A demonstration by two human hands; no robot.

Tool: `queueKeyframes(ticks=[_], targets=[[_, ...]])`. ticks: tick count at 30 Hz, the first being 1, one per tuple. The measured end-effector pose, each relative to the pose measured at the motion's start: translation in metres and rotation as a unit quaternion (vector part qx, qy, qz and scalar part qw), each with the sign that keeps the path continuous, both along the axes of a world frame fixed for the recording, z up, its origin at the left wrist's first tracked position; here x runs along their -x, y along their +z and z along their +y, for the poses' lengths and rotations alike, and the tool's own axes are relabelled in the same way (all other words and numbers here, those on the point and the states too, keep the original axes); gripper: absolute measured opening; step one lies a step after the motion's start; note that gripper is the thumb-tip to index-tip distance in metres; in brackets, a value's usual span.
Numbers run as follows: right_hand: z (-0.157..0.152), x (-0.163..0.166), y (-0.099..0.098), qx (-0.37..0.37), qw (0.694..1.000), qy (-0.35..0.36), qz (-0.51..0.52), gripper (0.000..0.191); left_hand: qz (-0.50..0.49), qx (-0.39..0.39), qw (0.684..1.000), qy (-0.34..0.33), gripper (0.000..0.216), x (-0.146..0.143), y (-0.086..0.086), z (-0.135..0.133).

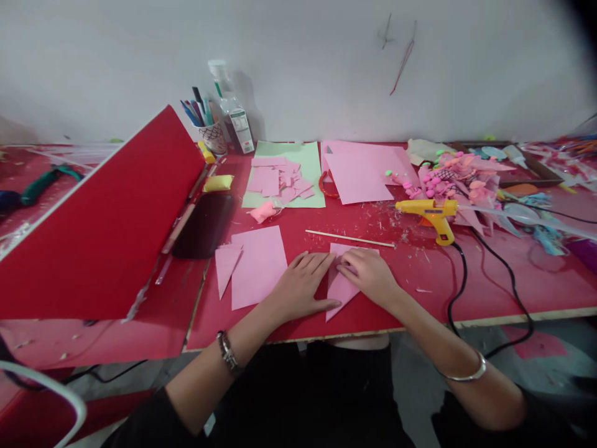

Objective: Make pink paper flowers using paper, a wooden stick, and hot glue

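Note:
A folded piece of pink paper (339, 291) lies near the table's front edge, its lower end narrowing to a point. My left hand (305, 286) rests flat beside it, fingers stretched out, with the thumb and fingertips at the paper's left edge. On the upper part of the paper presses my right hand (368, 274), its fingers curled and closed on the fold. Just beyond both hands lies a thin wooden stick (349, 238). Left of my left hand are a pink paper sheet (259, 261) and a folded pink triangle (227, 267).
A yellow glue gun (433, 218) with a black cord lies to the right, by a heap of pink paper cones (466, 180). Pink cut pieces (275, 180) lie on a green sheet (317, 158). A red board (116, 230) leans at left, near a dark phone (204, 227).

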State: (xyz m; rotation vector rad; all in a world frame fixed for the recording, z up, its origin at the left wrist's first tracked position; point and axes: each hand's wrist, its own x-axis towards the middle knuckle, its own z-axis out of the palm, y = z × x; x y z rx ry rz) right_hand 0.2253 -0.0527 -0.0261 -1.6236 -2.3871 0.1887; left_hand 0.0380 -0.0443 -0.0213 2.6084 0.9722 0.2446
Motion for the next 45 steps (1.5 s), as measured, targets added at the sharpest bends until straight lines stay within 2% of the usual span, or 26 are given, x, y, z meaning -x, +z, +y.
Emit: queueKeyframes(ticks=[14,22,25,30,33,40,45], targets=[[0.0,0.009,0.004,-0.007,0.997,-0.034,-0.065,0.018,-0.01,-0.003,1.0,-0.008,0.084,0.001,-0.002,-0.001],[0.0,0.009,0.004,0.01,0.997,-0.04,-0.066,0.01,-0.038,-0.024,0.999,-0.01,0.089,0.002,-0.002,-0.003],[0.0,0.009,0.004,0.01,0.998,-0.04,-0.053,0.011,-0.046,-0.025,0.998,-0.035,0.083,0.004,-0.001,-0.004],[0.0,0.009,0.004,0.007,0.998,-0.045,-0.047,0.017,-0.052,-0.017,0.996,-0.073,0.054,0.005,0.004,-0.004],[0.0,0.01,0.006,0.01,0.998,-0.046,-0.043,0.018,-0.036,-0.001,0.995,-0.097,0.045,0.004,0.008,-0.003],[-0.001,0.009,0.006,-0.01,0.996,-0.045,-0.07,0.02,-0.027,0.011,0.994,-0.101,0.049,0.006,0.012,0.0],[-0.012,-0.008,0.013,-0.064,0.998,-0.024,-0.002,0.021,-0.036,0.019,0.994,-0.105,0.053,0.007,0.014,0.001]])
